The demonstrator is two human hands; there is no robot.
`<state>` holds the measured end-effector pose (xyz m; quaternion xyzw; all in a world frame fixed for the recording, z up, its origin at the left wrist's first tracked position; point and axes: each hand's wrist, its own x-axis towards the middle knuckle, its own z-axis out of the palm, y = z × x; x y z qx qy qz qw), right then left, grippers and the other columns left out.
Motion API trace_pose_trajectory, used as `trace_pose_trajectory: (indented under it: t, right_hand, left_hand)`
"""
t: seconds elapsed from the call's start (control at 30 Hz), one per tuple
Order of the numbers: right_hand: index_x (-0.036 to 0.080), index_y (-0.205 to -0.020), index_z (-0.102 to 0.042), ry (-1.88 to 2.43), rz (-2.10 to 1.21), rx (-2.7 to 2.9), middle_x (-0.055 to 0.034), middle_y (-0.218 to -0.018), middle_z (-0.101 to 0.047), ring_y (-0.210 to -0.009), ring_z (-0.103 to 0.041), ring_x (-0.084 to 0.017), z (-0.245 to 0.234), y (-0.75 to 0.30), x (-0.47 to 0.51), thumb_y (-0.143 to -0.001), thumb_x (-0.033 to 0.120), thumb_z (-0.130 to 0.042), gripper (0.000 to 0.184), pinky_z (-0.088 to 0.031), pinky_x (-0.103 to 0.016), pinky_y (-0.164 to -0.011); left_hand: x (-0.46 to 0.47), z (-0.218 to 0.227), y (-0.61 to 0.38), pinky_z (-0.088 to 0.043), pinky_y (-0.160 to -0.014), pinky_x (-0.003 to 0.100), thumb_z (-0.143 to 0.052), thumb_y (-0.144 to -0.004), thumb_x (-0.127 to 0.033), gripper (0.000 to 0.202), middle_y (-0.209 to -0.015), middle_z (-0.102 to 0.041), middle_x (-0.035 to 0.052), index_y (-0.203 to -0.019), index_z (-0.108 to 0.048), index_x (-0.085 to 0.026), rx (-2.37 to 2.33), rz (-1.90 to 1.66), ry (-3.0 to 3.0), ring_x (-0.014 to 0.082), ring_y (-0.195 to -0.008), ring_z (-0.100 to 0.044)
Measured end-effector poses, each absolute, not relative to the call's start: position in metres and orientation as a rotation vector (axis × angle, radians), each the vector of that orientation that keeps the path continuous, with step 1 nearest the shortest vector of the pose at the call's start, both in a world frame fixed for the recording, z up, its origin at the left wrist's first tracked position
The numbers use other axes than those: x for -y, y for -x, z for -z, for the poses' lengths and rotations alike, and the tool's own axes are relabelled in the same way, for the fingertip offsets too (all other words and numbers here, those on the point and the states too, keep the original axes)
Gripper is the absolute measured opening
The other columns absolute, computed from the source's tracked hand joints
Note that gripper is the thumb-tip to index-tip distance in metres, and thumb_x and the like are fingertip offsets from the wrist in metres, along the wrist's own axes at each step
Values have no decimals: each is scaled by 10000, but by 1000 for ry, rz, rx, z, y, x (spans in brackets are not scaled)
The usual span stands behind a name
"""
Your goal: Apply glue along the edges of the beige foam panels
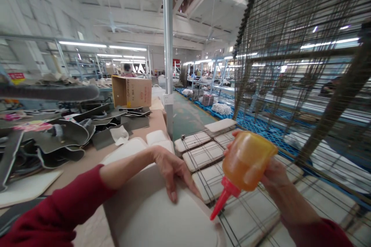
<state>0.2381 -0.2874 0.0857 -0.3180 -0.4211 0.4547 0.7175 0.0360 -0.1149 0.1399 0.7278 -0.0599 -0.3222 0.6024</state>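
My right hand (274, 171) grips an orange squeeze bottle (246, 162) tilted down to the left. Its red nozzle (222, 198) points at the right edge of a pale grey padded panel (165, 220) lying in front of me. My left hand (171, 168) rests flat on that panel's upper part, fingers spread and pressing down. Both sleeves are dark red. Just right of the panel, a wire rack shelf (249, 216) carries several similar pale panels (203, 156) laid side by side.
Dark grey cut leather-like pieces (66, 135) pile on the brown table (92, 156) at left, with a cardboard box (131, 92) behind. A steel post (168, 46) rises ahead. A tall wire rack (304, 65) fills the right side. Blue pallets (261, 125) line the aisle.
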Motion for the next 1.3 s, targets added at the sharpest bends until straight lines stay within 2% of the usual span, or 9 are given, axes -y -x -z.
trace_pose_trajectory:
  t: [0.2, 0.37, 0.63, 0.87, 1.0, 1.23, 1.3]
  right_hand:
    - [336, -1190, -579, 640, -1105, 1012, -21, -1041, -667, -934, -635, -239, -81, -242, 278, -555, 440, -856, 700, -545, -379, -781]
    - [351, -1190, -568, 625, -1150, 1024, 1, -1054, -658, -951, -626, -224, -77, -244, 274, -546, 448, -864, 715, -534, -368, -798]
    - [338, -1183, -573, 615, -1178, 990, -18, -1017, -661, -919, -632, -236, -75, -243, 273, -546, 407, -859, 702, -535, -384, -782]
    - [319, -1239, -545, 584, -1166, 1005, -36, -1043, -663, -952, -624, -242, -71, -243, 276, -620, 436, -809, 683, -516, -412, -818]
    - [306, -1199, -589, 589, -1154, 1025, -46, -1037, -680, -956, -637, -260, -72, -241, 277, -585, 437, -834, 674, -526, -403, -814]
    - [270, -1084, -665, 744, -964, 767, -54, -935, -690, -860, -646, -260, -81, -218, 290, -461, 483, -871, 690, -546, -374, -765]
    - [267, -1093, -662, 770, -906, 727, -65, -945, -690, -879, -645, -274, -79, -216, 293, -467, 484, -865, 693, -546, -390, -771]
  left_hand:
    - [112, -134, -38, -462, -936, 326, -850, -531, -203, 610, -980, -735, 22, -1106, -696, -72, 144, 812, -1666, 291, -1090, -616]
    - [106, -127, -40, -466, -927, 284, -864, -495, -175, 752, -999, -728, -3, -1204, -630, -78, 223, 878, -1636, 281, -1108, -602]
    - [104, -124, -40, -465, -920, 271, -841, -543, -175, 721, -1000, -725, 8, -1218, -617, -58, 257, 882, -1643, 278, -1096, -609]
    - [92, -107, -37, -432, -974, 273, -821, -575, -166, 798, -1120, -691, 25, -1308, -521, -65, 281, 882, -1626, 290, -1220, -513]
    - [83, -90, -34, -477, -905, 240, -830, -555, -173, 816, -1105, -696, 32, -1303, -525, -64, 355, 814, -1561, 277, -1198, -535]
    - [72, -85, -23, -470, -914, 221, -814, -574, -149, 819, -1232, -633, 29, -1326, -496, -85, 294, 773, -1598, 266, -1222, -516]
    - [69, -86, -19, -459, -936, 232, -811, -585, -160, 815, -1231, -635, 30, -1332, -493, -88, 276, 762, -1609, 268, -1220, -518]
